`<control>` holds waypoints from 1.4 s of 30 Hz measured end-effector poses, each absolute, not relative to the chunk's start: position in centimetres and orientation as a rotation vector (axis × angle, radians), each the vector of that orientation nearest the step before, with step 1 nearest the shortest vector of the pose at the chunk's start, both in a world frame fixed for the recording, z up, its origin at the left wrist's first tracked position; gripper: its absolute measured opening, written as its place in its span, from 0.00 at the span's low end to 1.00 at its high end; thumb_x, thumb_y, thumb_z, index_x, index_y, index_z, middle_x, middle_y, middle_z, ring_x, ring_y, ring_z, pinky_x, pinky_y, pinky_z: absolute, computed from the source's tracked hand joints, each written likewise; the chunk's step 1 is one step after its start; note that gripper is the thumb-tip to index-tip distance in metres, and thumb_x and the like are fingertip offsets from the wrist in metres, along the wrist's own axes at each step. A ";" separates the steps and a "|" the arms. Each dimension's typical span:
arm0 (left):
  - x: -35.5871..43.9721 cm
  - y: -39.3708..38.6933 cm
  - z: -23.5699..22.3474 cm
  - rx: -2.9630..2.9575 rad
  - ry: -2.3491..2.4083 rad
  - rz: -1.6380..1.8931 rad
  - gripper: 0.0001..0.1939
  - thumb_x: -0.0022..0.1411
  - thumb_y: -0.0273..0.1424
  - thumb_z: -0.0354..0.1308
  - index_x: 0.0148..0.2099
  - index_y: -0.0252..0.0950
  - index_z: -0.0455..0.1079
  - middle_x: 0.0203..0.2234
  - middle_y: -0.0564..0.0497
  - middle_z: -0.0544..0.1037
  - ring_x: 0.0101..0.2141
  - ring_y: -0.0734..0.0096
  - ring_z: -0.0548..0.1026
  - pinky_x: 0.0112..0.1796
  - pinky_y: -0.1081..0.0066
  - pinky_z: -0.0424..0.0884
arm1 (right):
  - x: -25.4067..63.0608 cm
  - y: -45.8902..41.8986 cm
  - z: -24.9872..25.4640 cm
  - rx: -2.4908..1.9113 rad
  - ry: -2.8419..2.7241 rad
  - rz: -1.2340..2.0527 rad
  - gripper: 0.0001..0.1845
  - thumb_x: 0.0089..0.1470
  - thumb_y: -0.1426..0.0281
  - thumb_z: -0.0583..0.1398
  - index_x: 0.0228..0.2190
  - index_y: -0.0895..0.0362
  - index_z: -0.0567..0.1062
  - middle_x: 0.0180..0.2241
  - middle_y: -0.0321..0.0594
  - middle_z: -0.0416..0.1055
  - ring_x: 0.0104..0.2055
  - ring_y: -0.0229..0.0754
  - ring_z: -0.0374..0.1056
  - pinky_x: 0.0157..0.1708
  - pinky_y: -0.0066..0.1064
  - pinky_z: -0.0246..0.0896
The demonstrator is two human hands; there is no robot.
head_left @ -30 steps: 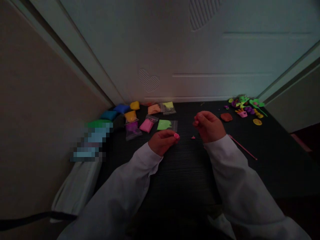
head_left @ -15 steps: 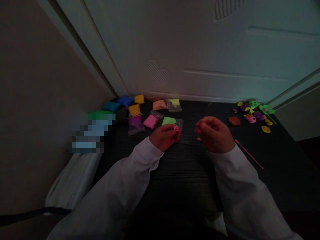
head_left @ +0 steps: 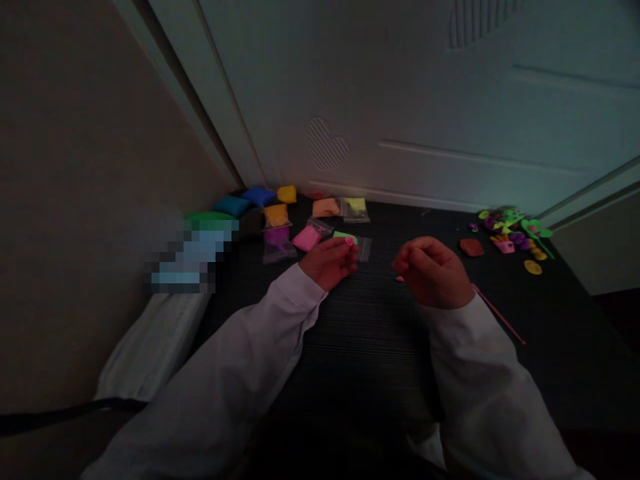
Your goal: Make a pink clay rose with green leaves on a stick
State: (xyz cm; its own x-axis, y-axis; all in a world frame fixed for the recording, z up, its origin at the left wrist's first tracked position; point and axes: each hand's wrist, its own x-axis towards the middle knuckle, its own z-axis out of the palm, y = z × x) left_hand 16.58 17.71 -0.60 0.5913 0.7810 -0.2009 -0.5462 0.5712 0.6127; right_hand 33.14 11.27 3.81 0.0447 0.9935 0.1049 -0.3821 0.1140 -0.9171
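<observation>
My left hand is closed in a pinch on a small pink clay rose, whose swirled top shows at the fingertips. Apart from it, on the right, my right hand has thumb and fingers pressed together; whatever is between them, if anything, is hidden. A little pink clay piece shows just under the right fingertips. Behind the left hand lies a bag of green clay, partly covered by the fingers. A thin pink modelling tool lies beside my right wrist.
Bags of pink, purple, orange and yellow clay lie at the back left of the dark table. Finished-looking clay flowers and a brown clay lump are at the right. A white door stands behind.
My left hand has turned a little, bringing the rose up along the fingertips. My right hand keeps its pinch. The whole view has shifted slightly.
</observation>
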 end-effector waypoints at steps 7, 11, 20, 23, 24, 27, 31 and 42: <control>16.6 17.7 -0.5 0.523 0.480 0.818 0.07 0.43 0.25 0.59 0.30 0.35 0.67 0.24 0.56 0.73 0.25 0.78 0.70 0.28 0.74 0.65 | 33.0 11.2 3.8 -0.855 -0.952 1.303 0.08 0.41 0.62 0.58 0.25 0.52 0.71 0.23 0.33 0.66 0.23 0.33 0.60 0.24 0.29 0.57; 16.6 17.7 -0.6 0.531 0.483 0.813 0.06 0.44 0.25 0.58 0.29 0.35 0.67 0.24 0.56 0.73 0.26 0.78 0.70 0.28 0.73 0.65 | 33.1 11.2 3.9 -0.855 -0.952 1.284 0.08 0.38 0.61 0.60 0.20 0.52 0.69 0.20 0.31 0.64 0.22 0.33 0.59 0.23 0.29 0.56; 16.6 17.9 -0.7 0.524 0.484 0.815 0.07 0.43 0.25 0.60 0.29 0.35 0.67 0.23 0.56 0.73 0.25 0.77 0.70 0.28 0.72 0.65 | 33.2 11.1 3.9 -0.841 -1.040 1.321 0.07 0.37 0.68 0.61 0.25 0.51 0.70 0.21 0.31 0.65 0.23 0.33 0.60 0.24 0.29 0.55; 16.6 17.9 -0.6 0.521 0.493 0.821 0.07 0.44 0.25 0.59 0.30 0.35 0.67 0.24 0.56 0.73 0.25 0.78 0.70 0.29 0.73 0.65 | 33.2 10.4 4.6 -0.975 -1.195 1.190 0.07 0.37 0.66 0.62 0.23 0.53 0.69 0.21 0.31 0.65 0.23 0.33 0.59 0.24 0.29 0.54; 16.6 17.9 -0.6 0.523 0.493 0.822 0.06 0.44 0.25 0.59 0.30 0.35 0.67 0.24 0.56 0.73 0.25 0.78 0.70 0.29 0.73 0.65 | 33.1 10.0 4.8 -1.057 -1.286 1.118 0.07 0.38 0.66 0.61 0.22 0.53 0.68 0.21 0.31 0.65 0.23 0.33 0.59 0.24 0.28 0.54; 16.6 18.0 -0.6 0.519 0.481 0.824 0.05 0.45 0.26 0.58 0.30 0.35 0.67 0.24 0.56 0.72 0.25 0.79 0.70 0.28 0.74 0.65 | 32.8 8.3 4.6 -1.327 -1.723 0.890 0.06 0.43 0.65 0.58 0.23 0.55 0.68 0.22 0.33 0.65 0.25 0.33 0.59 0.26 0.27 0.53; 16.7 18.1 -0.5 0.493 0.483 0.828 0.05 0.46 0.26 0.57 0.30 0.36 0.67 0.24 0.56 0.72 0.24 0.79 0.70 0.28 0.74 0.64 | 32.0 6.9 2.0 -1.524 -2.317 0.474 0.12 0.49 0.62 0.51 0.25 0.55 0.70 0.24 0.37 0.67 0.28 0.36 0.61 0.30 0.29 0.51; 16.7 18.1 -0.3 0.477 0.495 0.838 0.06 0.46 0.25 0.57 0.30 0.34 0.67 0.23 0.55 0.72 0.24 0.79 0.69 0.26 0.75 0.63 | 32.3 6.6 -0.2 -1.657 -2.418 0.168 0.19 0.47 0.55 0.51 0.30 0.57 0.69 0.25 0.39 0.68 0.28 0.38 0.61 0.31 0.31 0.50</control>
